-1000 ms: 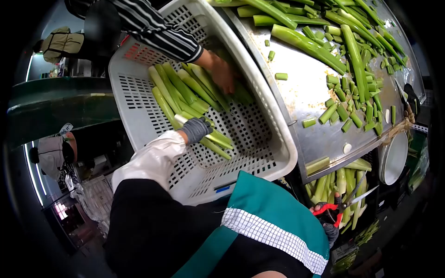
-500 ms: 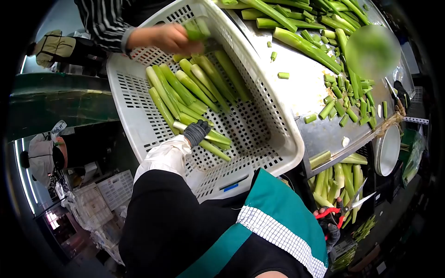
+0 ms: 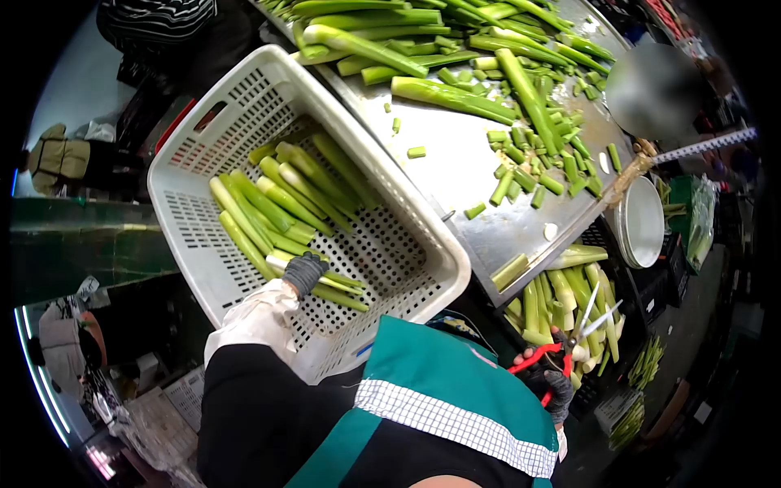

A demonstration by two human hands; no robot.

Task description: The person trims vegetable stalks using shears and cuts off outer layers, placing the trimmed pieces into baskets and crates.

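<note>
Stalk stays clasped in left grip, scissors in right grip; co-worker's hand gone.

One camera, worn on the person's head, looks forward and down from above. It is near enough that the apron spans the foreground between the left hand and the right hand. The wide, rounded view (its corners black) takes in the crate around the left hand and the metal table beyond the right hand.
</note>
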